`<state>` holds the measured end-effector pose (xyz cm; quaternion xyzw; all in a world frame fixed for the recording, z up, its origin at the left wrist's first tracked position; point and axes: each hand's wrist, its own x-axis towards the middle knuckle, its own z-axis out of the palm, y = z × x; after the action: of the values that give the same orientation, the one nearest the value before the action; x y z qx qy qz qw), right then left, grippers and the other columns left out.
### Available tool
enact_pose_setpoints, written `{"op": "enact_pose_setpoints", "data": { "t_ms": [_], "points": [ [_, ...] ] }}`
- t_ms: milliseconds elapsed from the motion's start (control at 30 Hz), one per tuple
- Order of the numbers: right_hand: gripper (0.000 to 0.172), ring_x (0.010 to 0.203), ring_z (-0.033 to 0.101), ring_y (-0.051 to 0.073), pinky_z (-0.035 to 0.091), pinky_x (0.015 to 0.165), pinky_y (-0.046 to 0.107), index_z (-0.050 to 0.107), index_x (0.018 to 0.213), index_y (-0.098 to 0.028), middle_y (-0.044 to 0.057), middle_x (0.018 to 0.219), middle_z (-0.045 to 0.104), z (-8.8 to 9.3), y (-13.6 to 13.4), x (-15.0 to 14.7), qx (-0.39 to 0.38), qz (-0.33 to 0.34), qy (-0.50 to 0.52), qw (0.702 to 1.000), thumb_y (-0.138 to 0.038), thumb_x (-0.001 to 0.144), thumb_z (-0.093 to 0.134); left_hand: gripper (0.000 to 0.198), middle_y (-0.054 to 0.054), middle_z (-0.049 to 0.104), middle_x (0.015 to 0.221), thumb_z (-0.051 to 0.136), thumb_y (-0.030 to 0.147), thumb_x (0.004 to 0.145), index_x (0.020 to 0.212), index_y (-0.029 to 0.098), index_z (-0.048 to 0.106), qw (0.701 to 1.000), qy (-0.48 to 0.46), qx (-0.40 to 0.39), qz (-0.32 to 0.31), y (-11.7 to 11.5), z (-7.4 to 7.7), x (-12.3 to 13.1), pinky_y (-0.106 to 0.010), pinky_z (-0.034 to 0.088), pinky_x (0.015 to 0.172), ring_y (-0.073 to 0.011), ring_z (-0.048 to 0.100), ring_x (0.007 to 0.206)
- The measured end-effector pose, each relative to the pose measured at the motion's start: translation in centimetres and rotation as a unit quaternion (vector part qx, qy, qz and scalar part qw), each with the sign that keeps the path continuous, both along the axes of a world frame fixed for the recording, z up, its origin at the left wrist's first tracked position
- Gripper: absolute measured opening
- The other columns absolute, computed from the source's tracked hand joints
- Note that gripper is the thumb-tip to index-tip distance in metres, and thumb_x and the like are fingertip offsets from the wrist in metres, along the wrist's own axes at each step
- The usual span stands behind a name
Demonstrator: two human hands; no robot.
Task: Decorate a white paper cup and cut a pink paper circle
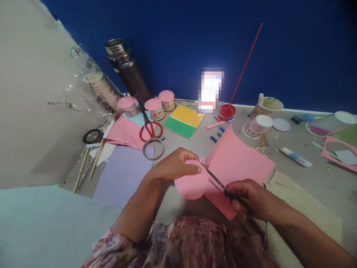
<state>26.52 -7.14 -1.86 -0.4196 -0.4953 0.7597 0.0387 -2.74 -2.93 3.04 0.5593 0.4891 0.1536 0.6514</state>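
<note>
Between thumb and fingers, my left hand pinches the rounded part of a pink sheet of paper. This rounded piece has a smooth curved edge and hangs toward me. My right hand is wrapped round the dark handles of a pair of scissors. Their blades point up and left, lying at the paper beside the rounded piece, close to my left fingertips. The larger part of the sheet curls upward beyond the blades. Whether the blades are fully closed is hard to see.
Left are red-handled scissors, a tape roll, a lilac sheet and pink-topped paper cups. A dark flask leans behind. A bright phone stands at the wall. Rightward are a decorated cup and a glue tube.
</note>
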Motion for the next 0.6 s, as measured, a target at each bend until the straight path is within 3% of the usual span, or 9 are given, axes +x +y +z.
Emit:
{"op": "enact_pose_setpoints", "data": {
  "t_ms": [600],
  "points": [
    [0.028, 0.052, 0.047, 0.01, 0.03, 0.051, 0.024, 0.061, 0.073, -0.021, -0.005, 0.056, 0.058, -0.06, -0.06, 0.11, -0.006, 0.015, -0.009, 1.0, -0.041, 0.082, 0.077, 0.029, 0.004, 0.047, 0.061, 0.073, 0.04, 0.078, 0.067, 0.016, 0.061, 0.998, 0.012, 0.037, -0.046, 0.05, -0.11, -0.11, -0.024, 0.027, 0.054, -0.0108, 0.04, 0.059]
  ]
}}
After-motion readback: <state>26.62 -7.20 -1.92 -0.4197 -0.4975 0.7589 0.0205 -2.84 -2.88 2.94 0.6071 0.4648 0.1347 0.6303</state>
